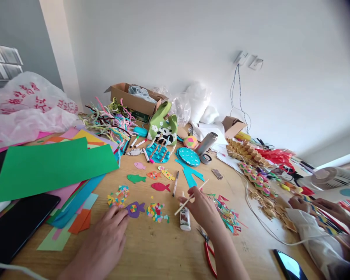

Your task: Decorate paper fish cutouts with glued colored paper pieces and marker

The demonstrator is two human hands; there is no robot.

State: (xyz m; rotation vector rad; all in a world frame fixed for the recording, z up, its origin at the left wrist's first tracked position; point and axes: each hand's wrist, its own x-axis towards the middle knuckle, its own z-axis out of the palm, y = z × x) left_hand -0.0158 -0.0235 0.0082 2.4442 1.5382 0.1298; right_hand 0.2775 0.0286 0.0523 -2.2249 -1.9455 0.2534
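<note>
My left hand (105, 233) rests on the table, its fingertips on the left end of a purple paper fish (136, 209) with a colourful round patch. My right hand (200, 205) is closed on a thin wooden stick (203, 185), tilted over a white glue bottle (185, 219) lying on the table. Small paper dots (157, 213) are piled right of the purple fish, and little cut pieces (118, 196) lie by my left fingertips. Farther back are a green fish (135, 178), a red fish (160, 187), an orange fish (153, 175) and a pen (175, 183).
Red-handled pliers (207, 252) lie beneath my right forearm. Paper scraps (229, 216) spread right of that hand. Green sheets (52, 167) and a black tablet-like device (20, 229) sit left. A white cable (259, 219), a phone (290, 264) and another person's hands (312, 204) are right.
</note>
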